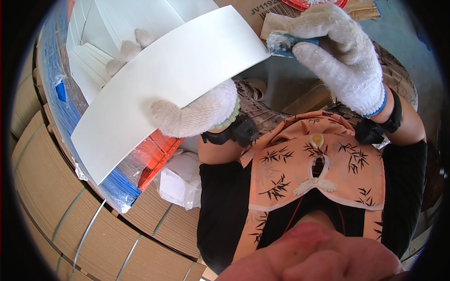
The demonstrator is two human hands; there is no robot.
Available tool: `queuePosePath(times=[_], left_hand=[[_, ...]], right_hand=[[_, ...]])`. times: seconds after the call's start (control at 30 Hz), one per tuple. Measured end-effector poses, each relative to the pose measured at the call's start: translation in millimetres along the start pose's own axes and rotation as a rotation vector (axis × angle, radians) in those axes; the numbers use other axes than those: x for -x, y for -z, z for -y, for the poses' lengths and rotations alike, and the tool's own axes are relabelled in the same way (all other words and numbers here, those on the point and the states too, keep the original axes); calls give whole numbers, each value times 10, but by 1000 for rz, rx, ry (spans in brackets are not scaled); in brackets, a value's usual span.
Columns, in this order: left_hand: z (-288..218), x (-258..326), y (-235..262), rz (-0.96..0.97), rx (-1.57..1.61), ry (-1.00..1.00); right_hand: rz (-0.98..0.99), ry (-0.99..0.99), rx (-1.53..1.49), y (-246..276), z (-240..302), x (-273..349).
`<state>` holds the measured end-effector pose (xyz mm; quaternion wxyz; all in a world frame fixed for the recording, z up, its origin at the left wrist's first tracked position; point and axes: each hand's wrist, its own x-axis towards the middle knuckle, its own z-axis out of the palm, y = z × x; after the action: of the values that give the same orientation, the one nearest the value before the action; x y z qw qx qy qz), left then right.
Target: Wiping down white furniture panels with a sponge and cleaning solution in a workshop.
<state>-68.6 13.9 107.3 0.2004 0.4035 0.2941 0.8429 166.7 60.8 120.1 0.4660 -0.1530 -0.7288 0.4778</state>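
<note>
A long white panel (173, 70) slants across the upper left, its surface smooth and plain. My left hand (199, 112), in a white knitted glove, grips it with the thumb on top and the fingertips past the far edge. My right hand (344, 58), also gloved, pinches a small blue piece (283, 44) coated with white residue at the panel's right end. Whether that piece is a pad or a folded sheet, I cannot tell. It appears to touch the panel's corner.
More white panels (93, 28) lie stacked beyond, beside blue plastic wrap (47, 84). Strapped stacks of brown cardboard (51, 173) fill the lower left. An orange plastic piece (157, 154) and a clear bag (180, 180) are near my left forearm. A red round container (318, 3) sits at the top by a printed carton (251, 16).
</note>
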Motion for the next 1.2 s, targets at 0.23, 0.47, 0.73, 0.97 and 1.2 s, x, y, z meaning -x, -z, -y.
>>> queuePosePath(times=[0.23,0.47,0.73,0.97,1.2], left_hand=[[-34,-20,198,33,670,294],[-102,-12,112,63,647,318],[-27,40,270,64,641,309],[-65,14,29,47,674,252],[59,-12,160,244,-217,-5]], right_hand=[[-66,-64,173,-66,44,33],[-93,-49,77,-83,81,-20],[-105,-55,-37,-88,-102,99],[67,-150,270,46,210,7],[-133,-106,27,-37,-79,131]])
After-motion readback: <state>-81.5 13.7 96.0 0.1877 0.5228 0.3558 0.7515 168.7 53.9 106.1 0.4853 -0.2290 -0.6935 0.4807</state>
